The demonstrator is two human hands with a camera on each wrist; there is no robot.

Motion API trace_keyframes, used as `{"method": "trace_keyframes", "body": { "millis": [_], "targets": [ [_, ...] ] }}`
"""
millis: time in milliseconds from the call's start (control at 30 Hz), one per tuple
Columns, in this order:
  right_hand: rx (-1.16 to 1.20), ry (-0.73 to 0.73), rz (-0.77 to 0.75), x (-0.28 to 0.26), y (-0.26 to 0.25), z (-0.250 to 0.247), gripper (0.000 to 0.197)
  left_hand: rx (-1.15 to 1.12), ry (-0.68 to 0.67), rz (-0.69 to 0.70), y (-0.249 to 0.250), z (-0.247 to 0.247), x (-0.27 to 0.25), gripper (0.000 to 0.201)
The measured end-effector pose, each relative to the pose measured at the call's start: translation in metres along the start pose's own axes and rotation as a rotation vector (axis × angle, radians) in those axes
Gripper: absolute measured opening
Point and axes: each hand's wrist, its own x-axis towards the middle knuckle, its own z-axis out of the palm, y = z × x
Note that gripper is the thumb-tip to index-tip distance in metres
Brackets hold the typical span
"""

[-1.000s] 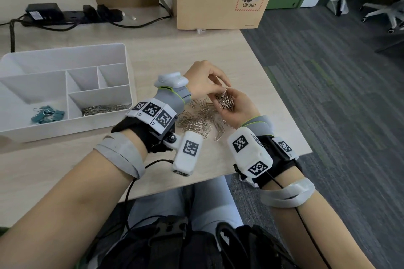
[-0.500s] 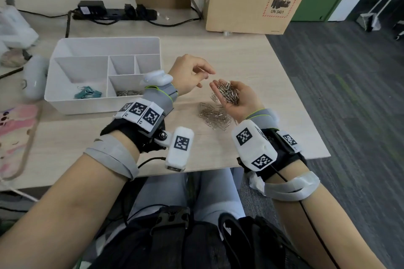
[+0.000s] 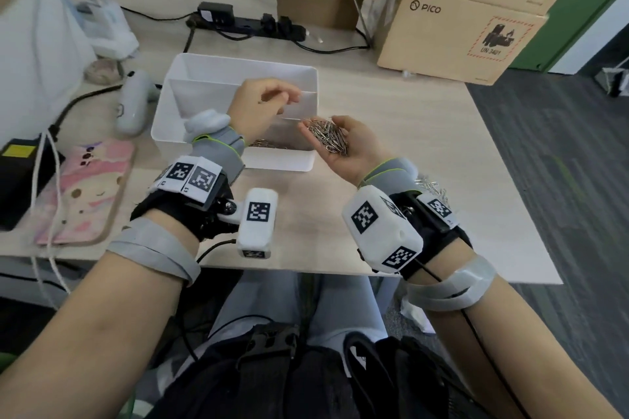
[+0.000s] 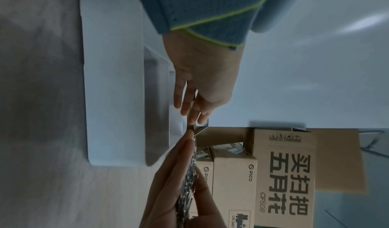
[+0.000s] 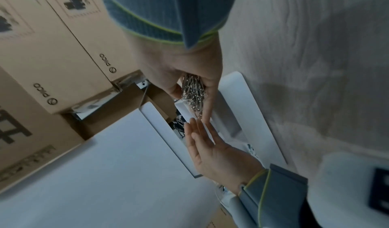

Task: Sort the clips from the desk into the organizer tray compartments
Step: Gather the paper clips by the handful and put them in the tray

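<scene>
The white organizer tray [image 3: 235, 71] stands mid-desk, with silver clips [image 3: 272, 143] in its front compartment. My right hand [image 3: 355, 141] is cupped palm up at the tray's front right corner and holds a heap of silver paper clips [image 3: 328, 138], also seen in the right wrist view [image 5: 193, 92]. My left hand [image 3: 269, 102] hovers over the tray with relaxed fingers and holds nothing; its fingertips [image 5: 192, 123] almost meet the right hand's. More loose clips [image 3: 430, 185] lie on the desk behind my right wrist. The tray's left compartments are hidden by my left wrist.
PICO cardboard boxes [image 3: 459, 37] stand at the back right and a power strip [image 3: 252, 25] with cables lies behind the tray. A grey controller [image 3: 132, 109], a pink case [image 3: 85, 190] and a black adapter [image 3: 13, 180] lie left. The desk edge [image 3: 510, 180] drops to carpet.
Both hands moved left from the clip pile to the tray. The right hand carried its heap of clips along, and the left hand rose over the tray.
</scene>
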Motion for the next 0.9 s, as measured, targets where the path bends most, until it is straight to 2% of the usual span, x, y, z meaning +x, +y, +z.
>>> {"method": "trace_keyframes", "body": {
  "millis": [133, 367, 533, 900],
  "targets": [
    [0.001, -0.006, 0.053, 0.003, 0.004, 0.007, 0.025, -0.042, -0.058, -0.033, -0.004, 0.007, 0.001, 0.028],
    [-0.060, 0.052, 0.059, 0.009, 0.011, 0.010, 0.027, -0.068, -0.062, -0.079, -0.008, 0.010, 0.003, 0.030],
    [-0.161, 0.107, 0.091, 0.012, 0.009, 0.014, 0.044, -0.094, -0.058, -0.079, -0.009, 0.010, 0.002, 0.031],
    [-0.230, 0.107, 0.118, 0.008, 0.003, 0.022, 0.047, -0.070, -0.043, -0.078, -0.010, 0.009, 0.001, 0.031]
  ]
}}
